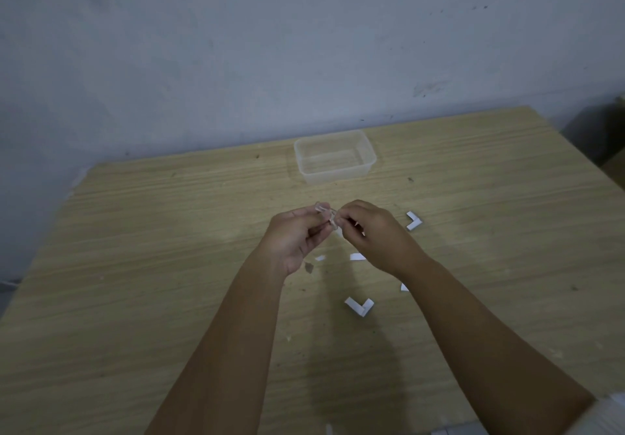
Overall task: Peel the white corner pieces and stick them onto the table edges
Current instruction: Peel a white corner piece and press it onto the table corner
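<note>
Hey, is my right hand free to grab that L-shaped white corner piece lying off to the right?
Probably not yet: the right hand and left hand both pinch a small clear piece. The table between hand and corner piece looks bare, so once it lets go the way seems free.

One clear corner piece point(326, 217) held up between both hands' fingertips, above table point(169, 265) centre. 2 white L-shaped corner pcs flat on top: one point(414, 221) towards right edge, one point(359, 306) nearer front edge, well apart.
</note>
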